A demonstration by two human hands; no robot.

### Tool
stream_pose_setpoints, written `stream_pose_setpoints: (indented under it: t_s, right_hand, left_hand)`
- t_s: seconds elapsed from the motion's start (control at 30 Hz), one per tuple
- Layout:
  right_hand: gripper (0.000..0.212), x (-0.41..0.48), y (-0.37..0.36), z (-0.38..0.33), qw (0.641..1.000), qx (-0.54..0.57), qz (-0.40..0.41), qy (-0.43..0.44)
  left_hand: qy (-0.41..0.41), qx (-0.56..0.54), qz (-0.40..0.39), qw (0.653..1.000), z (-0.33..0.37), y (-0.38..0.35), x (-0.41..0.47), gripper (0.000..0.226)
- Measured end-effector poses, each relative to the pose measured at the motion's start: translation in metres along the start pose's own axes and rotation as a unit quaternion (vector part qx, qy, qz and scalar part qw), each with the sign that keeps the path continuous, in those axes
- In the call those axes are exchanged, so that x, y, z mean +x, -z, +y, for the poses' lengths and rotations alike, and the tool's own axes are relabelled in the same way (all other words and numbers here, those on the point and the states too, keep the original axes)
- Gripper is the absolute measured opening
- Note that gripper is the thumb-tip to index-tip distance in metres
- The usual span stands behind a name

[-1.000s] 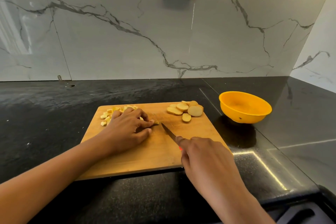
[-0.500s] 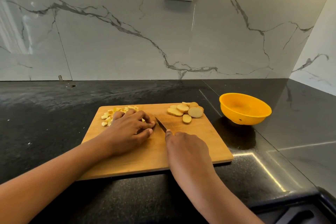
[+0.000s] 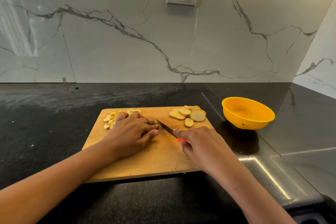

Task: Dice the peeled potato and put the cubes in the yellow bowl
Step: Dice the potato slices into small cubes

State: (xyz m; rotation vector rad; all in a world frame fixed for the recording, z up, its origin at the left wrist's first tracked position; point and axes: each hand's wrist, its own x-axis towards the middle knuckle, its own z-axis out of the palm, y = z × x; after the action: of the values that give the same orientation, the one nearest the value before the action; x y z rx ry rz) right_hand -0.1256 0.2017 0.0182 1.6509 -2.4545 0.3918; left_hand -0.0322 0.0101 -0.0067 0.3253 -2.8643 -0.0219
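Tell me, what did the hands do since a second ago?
The right hand slid the knife forward against the left hand, then drew it back toward the person. It kept its grip throughout. The left hand stayed pressed on the board; slices, cubes and empty yellow bowl didn't move.

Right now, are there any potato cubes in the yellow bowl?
No, the yellow bowl looks empty; the cubes sit on the cutting board beside the left hand.
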Motion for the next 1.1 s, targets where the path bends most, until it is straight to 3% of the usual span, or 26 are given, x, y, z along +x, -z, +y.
stream_pose_setpoints:
  t_s: [0.13,0.27,0.63,0.8,1.0,1.1]
  right_hand:
    - [0.047,-0.008,-0.009,0.004,0.999,0.033,0.025,-0.002]
    - [0.047,-0.008,-0.011,0.006,0.999,0.039,0.032,0.005]
    - [0.043,0.022,-0.011,0.008,0.998,-0.033,-0.034,0.039]
    - [0.047,-0.019,-0.008,0.022,0.999,-0.026,-0.005,0.036]
    - [0.046,-0.029,0.002,0.032,0.998,-0.047,-0.031,0.036]
    - [0.045,-0.026,0.004,0.034,0.997,-0.049,-0.042,0.038]
  left_hand:
    - [-0.009,0.003,0.007,1.000,-0.003,0.000,0.002,0.108]
    - [-0.022,0.020,0.004,1.000,-0.005,0.001,0.004,0.098]
    - [-0.040,0.013,-0.007,0.999,-0.009,0.003,0.003,0.104]
    - [-0.037,0.042,-0.002,0.998,-0.008,0.001,0.001,0.108]
    - [-0.026,0.000,0.039,0.999,-0.015,0.004,-0.001,0.101]
    - [-0.057,-0.018,0.037,0.998,-0.018,0.007,-0.002,0.087]
